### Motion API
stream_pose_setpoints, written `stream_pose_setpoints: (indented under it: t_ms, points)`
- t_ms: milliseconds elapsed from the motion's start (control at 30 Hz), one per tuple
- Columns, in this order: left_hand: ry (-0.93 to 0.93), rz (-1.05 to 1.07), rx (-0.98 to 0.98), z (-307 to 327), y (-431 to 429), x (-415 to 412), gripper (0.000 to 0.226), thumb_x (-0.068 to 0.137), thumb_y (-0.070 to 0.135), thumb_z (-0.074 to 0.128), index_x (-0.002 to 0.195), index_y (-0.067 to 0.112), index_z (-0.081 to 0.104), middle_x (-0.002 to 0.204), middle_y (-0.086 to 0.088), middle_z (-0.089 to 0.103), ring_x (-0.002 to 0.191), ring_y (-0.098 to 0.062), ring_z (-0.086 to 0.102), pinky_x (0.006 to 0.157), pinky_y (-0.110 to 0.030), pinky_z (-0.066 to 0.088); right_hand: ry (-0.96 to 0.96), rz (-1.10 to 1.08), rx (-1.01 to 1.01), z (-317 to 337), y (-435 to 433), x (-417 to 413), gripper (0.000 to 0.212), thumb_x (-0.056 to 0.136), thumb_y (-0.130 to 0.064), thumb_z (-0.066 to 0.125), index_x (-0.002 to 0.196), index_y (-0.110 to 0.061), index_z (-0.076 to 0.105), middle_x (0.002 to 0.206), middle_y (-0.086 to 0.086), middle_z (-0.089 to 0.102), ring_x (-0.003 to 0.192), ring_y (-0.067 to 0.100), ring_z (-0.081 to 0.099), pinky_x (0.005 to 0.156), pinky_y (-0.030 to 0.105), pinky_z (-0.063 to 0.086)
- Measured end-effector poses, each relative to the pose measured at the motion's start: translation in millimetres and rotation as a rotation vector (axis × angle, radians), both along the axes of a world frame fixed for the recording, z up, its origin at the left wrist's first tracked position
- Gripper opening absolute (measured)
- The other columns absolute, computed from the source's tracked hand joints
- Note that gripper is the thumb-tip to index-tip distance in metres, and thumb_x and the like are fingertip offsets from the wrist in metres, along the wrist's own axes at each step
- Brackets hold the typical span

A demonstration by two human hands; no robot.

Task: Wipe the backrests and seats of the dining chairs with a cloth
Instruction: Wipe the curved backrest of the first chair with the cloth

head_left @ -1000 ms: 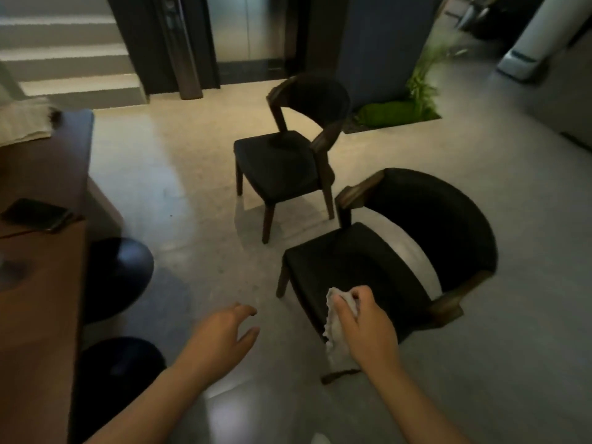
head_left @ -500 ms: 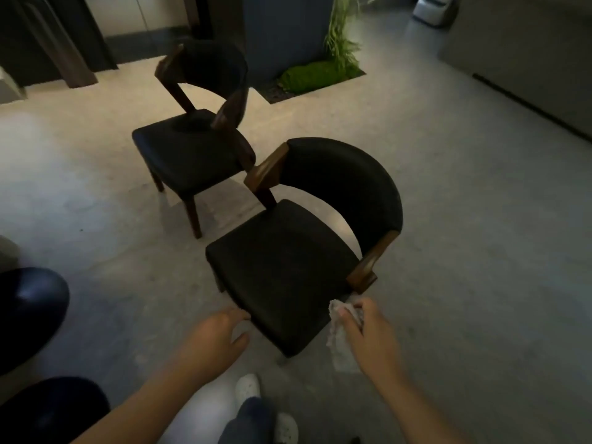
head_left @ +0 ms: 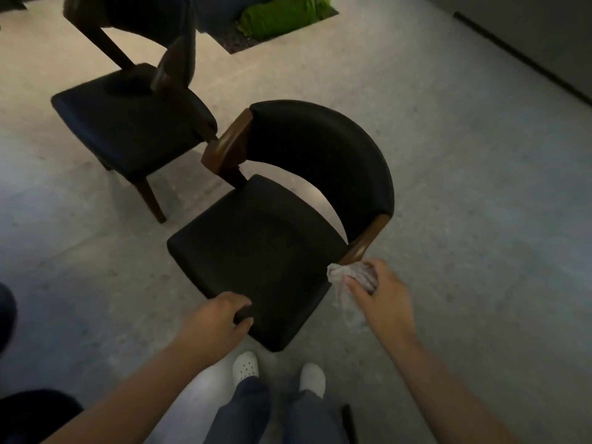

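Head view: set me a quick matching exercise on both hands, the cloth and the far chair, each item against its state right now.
Items:
1. right hand
2. far black padded wooden chair
3. left hand
4. crumpled white cloth

States:
A. gripping the front edge of the near black padded chair's seat
B. bunched beside that chair's wooden arm support
C. holding the cloth
D. standing untouched beyond the near chair

Pairs: 1-C, 2-D, 3-A, 4-B

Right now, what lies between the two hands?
In the head view, the near chair's black seat lies between the left hand, which grips its front edge, and the right hand, which holds the cloth.
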State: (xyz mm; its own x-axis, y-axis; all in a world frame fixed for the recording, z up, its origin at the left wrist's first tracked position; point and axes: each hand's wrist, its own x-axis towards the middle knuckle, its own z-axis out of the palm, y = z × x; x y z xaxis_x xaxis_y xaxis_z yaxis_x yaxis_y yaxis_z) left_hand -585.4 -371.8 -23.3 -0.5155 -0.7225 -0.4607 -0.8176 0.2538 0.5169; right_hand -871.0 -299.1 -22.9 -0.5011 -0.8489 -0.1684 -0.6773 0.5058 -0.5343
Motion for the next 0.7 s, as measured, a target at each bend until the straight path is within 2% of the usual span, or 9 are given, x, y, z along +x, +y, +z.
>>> stream_pose_setpoints:
  t_ms: [67, 133, 233, 300, 400, 533, 567, 633, 700]
  points:
    - [-0.011, 0.008, 0.005, -6, -7, -8, 0.03, 0.093, 0.038, 0.057, 0.123, 0.035, 0.055, 0.118, 0.015, 0.055, 0.095, 0.001, 0.055, 0.084, -0.015, 0.047, 0.068, -0.004, -0.01, -6, -18, -16, 0.038, 0.087, -0.043, 0.065, 0.119, -0.026, 0.055, 0.11, -0.007, 0.06, 0.088, 0.0, 0.051, 0.075, 0.011, 0.037]
    - [-0.015, 0.022, 0.005, -11, -11, -16, 0.031, 0.094, 0.038, 0.057, 0.125, 0.033, 0.055, 0.119, 0.014, 0.054, 0.094, 0.001, 0.053, 0.08, -0.013, 0.043, 0.16, 0.014, -0.002, -12, -34, -30, 0.036, 0.087, -0.041, 0.066, 0.118, -0.025, 0.055, 0.117, -0.001, 0.056, 0.088, 0.004, 0.051, 0.073, 0.013, 0.038]
    - [-0.031, 0.062, 0.003, -20, -14, -24, 0.033, 0.094, 0.038, 0.058, 0.126, 0.032, 0.055, 0.121, 0.013, 0.054, 0.094, 0.001, 0.051, 0.08, -0.012, 0.04, 0.266, 0.017, 0.03, -21, -57, -52, 0.044, 0.088, -0.04, 0.064, 0.126, -0.021, 0.052, 0.131, 0.007, 0.043, 0.099, 0.016, 0.056, 0.08, 0.023, 0.049]
    - [-0.037, 0.076, 0.008, -26, -13, -27, 0.032, 0.094, 0.036, 0.057, 0.126, 0.03, 0.056, 0.121, 0.012, 0.056, 0.095, 0.001, 0.051, 0.082, -0.012, 0.039, 0.369, 0.069, 0.011, -28, -70, -65, 0.048, 0.089, -0.039, 0.063, 0.131, -0.018, 0.051, 0.133, 0.008, 0.04, 0.103, 0.019, 0.056, 0.085, 0.028, 0.05]
    - [-0.066, 0.097, 0.04, -39, -7, -34, 0.032, 0.095, 0.036, 0.056, 0.127, 0.029, 0.055, 0.122, 0.011, 0.056, 0.099, 0.0, 0.052, 0.086, -0.014, 0.042, 0.48, 0.165, 0.03, -45, -85, -82, 0.05, 0.091, -0.042, 0.059, 0.135, -0.019, 0.049, 0.136, 0.009, 0.038, 0.11, 0.02, 0.052, 0.09, 0.031, 0.049]
    - [-0.092, 0.135, 0.053, -56, 4, -47, 0.035, 0.096, 0.037, 0.055, 0.13, 0.028, 0.054, 0.126, 0.012, 0.056, 0.108, -0.002, 0.054, 0.087, -0.011, 0.037, 0.584, 0.286, 0.223, -76, -84, -85, 0.056, 0.094, -0.047, 0.04, 0.145, -0.025, 0.034, 0.15, 0.008, 0.024, 0.129, 0.022, 0.038, 0.1, 0.03, 0.041]
    - [-0.097, 0.143, 0.06, -59, 6, -50, 0.035, 0.096, 0.037, 0.054, 0.129, 0.028, 0.054, 0.126, 0.012, 0.056, 0.109, -0.002, 0.054, 0.086, -0.01, 0.036, 0.596, 0.308, 0.209, -84, -80, -81, 0.055, 0.092, -0.045, 0.044, 0.143, -0.025, 0.038, 0.149, 0.008, 0.027, 0.127, 0.021, 0.039, 0.098, 0.03, 0.042]
    - [-0.103, 0.159, 0.073, -65, 8, -54, 0.032, 0.096, 0.037, 0.055, 0.127, 0.029, 0.056, 0.124, 0.012, 0.058, 0.107, -0.003, 0.055, 0.085, -0.011, 0.037, 0.575, 0.333, 0.163, -96, -70, -70, 0.056, 0.082, -0.041, 0.068, 0.133, -0.024, 0.051, 0.14, 0.006, 0.036, 0.118, 0.022, 0.046, 0.086, 0.031, 0.05]
    - [-0.11, 0.174, 0.073, -70, 7, -55, 0.031, 0.096, 0.037, 0.055, 0.125, 0.028, 0.057, 0.121, 0.01, 0.059, 0.103, -0.003, 0.056, 0.085, -0.011, 0.039, 0.587, 0.395, 0.204, -110, -63, -58, 0.059, 0.076, -0.037, 0.078, 0.129, -0.026, 0.054, 0.135, 0.003, 0.039, 0.119, 0.021, 0.044, 0.08, 0.028, 0.051]
